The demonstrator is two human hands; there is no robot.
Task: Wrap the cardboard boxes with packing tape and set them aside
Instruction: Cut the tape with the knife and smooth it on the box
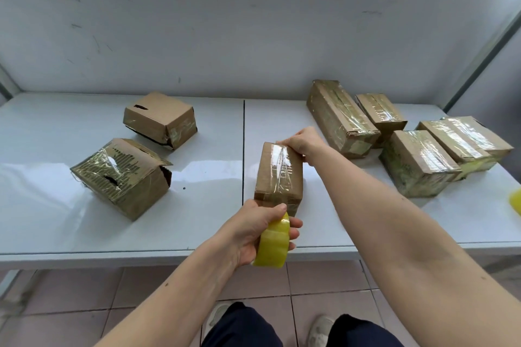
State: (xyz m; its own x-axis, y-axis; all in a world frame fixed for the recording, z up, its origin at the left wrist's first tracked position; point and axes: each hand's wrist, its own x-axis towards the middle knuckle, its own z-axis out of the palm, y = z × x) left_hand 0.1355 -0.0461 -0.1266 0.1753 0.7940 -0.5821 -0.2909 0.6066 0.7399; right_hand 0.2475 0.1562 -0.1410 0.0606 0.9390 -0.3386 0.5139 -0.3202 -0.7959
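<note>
Box (277, 177) of brown cardboard, glossy clear tape wrinkled along its top.

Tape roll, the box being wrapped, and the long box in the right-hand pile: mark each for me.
tape roll (273, 245), head view, on its yellow outer band below the left hand's thumb.
box being wrapped (277, 175), head view, on its taped top face.
long box (339, 118), head view, on its taped top face.
</note>
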